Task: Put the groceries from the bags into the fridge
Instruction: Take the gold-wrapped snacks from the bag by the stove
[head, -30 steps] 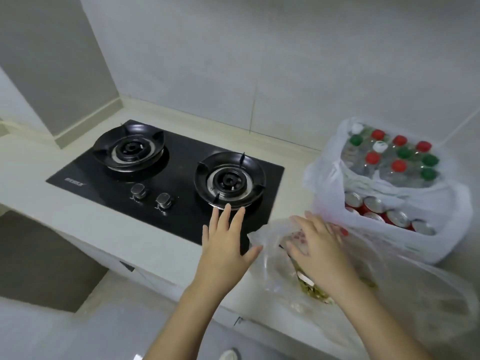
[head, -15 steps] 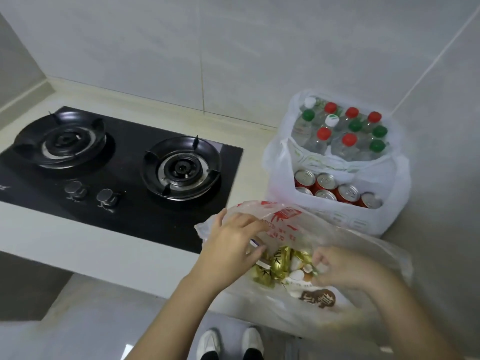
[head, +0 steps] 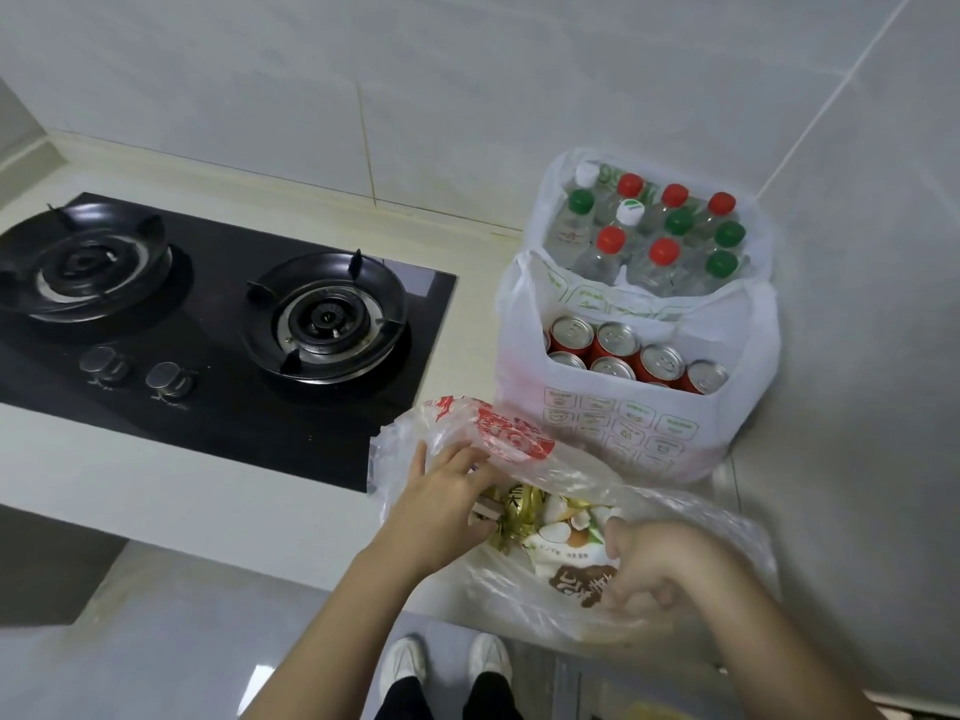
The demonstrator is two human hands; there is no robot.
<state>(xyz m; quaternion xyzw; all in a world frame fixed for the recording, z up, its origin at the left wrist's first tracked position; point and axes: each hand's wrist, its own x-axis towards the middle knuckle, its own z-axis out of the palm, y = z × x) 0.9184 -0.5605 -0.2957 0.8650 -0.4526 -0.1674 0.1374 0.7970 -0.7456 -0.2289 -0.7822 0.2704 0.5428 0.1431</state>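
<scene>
Since the thin clear plastic bag with red print [head: 498, 433] lies at the tabletop's [head: 234, 501] front edge, seemingly overhanging it, a forward tug could spill its gold-wrapped sweets and snack packets [head: 519, 511]. Right hand [head: 670, 579]: grip pinched on the near film. Left hand [head: 441, 506]: fingers curled inside the mouth, on film or packet, cannot tell; thin film may tear.

Pretty plain kitchen corner tbh. Light grey tiled walls [head: 467, 96] meet at the far right. A cream desk [head: 156, 485] runs along them, with a black glass two-burner gas hob [head: 234, 423] sunk in on the left, two knobs [head: 171, 379] near its front edge. The floor [head: 156, 641] is pale, glossy grey, and the light is soft and even.
</scene>
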